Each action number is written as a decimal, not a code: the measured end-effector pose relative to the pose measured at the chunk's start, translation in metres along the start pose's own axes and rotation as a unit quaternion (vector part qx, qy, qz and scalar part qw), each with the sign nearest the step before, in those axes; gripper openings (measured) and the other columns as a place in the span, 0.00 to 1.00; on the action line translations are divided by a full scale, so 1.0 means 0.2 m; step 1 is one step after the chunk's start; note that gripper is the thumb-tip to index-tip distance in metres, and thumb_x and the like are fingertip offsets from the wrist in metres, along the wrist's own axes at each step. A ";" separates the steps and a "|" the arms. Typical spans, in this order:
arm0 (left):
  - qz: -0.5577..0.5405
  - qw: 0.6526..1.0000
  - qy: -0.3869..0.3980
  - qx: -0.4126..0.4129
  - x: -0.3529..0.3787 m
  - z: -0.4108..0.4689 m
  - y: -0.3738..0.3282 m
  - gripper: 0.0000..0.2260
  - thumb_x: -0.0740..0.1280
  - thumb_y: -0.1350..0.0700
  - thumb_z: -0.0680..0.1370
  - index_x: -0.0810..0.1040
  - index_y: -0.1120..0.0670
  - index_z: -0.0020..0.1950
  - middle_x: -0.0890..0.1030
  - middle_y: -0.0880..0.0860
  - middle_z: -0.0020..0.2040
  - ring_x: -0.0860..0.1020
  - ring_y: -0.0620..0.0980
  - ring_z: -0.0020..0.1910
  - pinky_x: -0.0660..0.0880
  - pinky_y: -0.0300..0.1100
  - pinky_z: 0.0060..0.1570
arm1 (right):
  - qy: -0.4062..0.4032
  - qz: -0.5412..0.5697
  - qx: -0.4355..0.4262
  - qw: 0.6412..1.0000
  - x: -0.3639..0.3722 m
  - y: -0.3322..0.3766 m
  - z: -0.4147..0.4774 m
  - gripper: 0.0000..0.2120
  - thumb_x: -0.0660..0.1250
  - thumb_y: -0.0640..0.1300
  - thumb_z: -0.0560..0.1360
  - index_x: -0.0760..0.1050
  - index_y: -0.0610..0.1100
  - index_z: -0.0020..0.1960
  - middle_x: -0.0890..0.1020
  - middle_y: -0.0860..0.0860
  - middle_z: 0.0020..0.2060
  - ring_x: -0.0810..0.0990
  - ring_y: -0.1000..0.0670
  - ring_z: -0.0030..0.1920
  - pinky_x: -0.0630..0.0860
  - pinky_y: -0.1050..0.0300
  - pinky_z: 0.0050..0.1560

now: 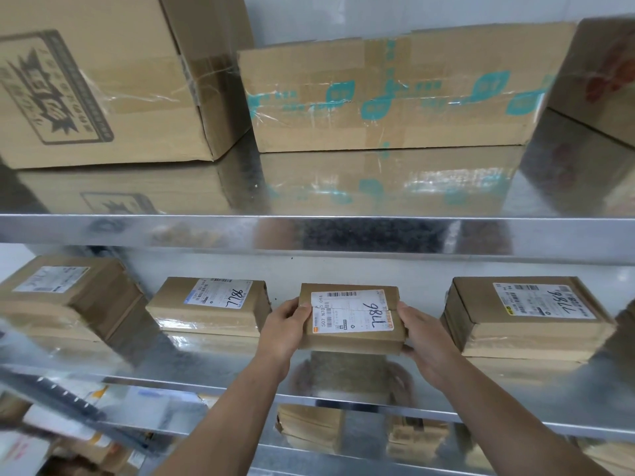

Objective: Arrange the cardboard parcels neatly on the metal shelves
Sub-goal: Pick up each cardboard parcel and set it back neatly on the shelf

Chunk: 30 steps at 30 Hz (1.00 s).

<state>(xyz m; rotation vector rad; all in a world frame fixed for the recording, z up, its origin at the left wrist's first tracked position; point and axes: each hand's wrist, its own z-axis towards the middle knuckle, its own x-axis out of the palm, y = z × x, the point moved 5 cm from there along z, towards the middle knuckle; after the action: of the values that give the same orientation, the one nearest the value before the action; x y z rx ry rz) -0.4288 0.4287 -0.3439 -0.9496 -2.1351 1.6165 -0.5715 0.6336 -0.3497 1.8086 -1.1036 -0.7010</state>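
Observation:
A small cardboard parcel [350, 317] with a white label and handwritten digits sits in the middle of the middle metal shelf [220, 372]. My left hand [287, 333] grips its left side and my right hand [424, 338] grips its right side. To its left stands a similar labelled parcel [209, 305], and further left another one [68, 297]. A wider labelled parcel [525, 317] lies to the right. I cannot tell whether the held parcel rests on the shelf or hovers just above it.
The upper shelf [343, 228] carries a large printed carton [96, 80] at left, a flat taped carton [395, 94] in the middle and part of another [604, 77] at right. More parcels [309, 427] sit on the shelf below. Gaps flank the held parcel.

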 end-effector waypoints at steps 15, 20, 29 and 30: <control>0.107 0.990 0.003 -0.087 0.08 0.12 0.10 0.10 0.70 0.46 0.79 0.84 0.51 0.45 0.87 0.50 0.47 0.83 0.52 0.51 0.81 0.51 0.57 | 0.009 -0.128 0.034 0.991 -0.01 -0.10 0.11 0.09 0.67 0.47 0.82 0.83 0.45 0.48 0.89 0.49 0.43 0.87 0.47 0.45 0.85 0.46 0.50; 0.133 0.985 0.011 -0.113 0.07 0.19 0.18 0.10 0.74 0.48 0.76 0.81 0.54 0.46 0.87 0.52 0.46 0.85 0.54 0.48 0.83 0.55 0.53 | 0.018 -0.180 0.047 0.982 -0.02 -0.13 0.17 0.09 0.70 0.49 0.80 0.82 0.44 0.45 0.88 0.49 0.40 0.87 0.43 0.46 0.83 0.36 0.53; 0.161 0.978 0.019 -0.131 0.08 0.23 0.16 0.09 0.74 0.52 0.78 0.75 0.54 0.45 0.86 0.56 0.49 0.85 0.57 0.49 0.84 0.59 0.47 | 0.014 -0.197 0.087 0.976 0.02 -0.05 0.18 0.07 0.70 0.41 0.80 0.74 0.42 0.45 0.86 0.42 0.43 0.86 0.39 0.47 0.84 0.39 0.51; 0.166 0.977 0.022 -0.131 0.09 0.24 0.16 0.09 0.74 0.53 0.78 0.75 0.54 0.46 0.86 0.56 0.49 0.85 0.57 0.48 0.84 0.59 0.47 | 0.013 -0.204 0.087 0.975 0.02 -0.04 0.19 0.08 0.70 0.40 0.81 0.73 0.42 0.45 0.86 0.42 0.43 0.86 0.40 0.46 0.84 0.41 0.50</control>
<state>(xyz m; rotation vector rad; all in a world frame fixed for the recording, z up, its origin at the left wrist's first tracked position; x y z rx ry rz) -0.4591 0.4099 -0.3912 -1.4777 -2.2919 1.4524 -0.5958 0.6166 -0.3739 2.2211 -0.8005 -0.8349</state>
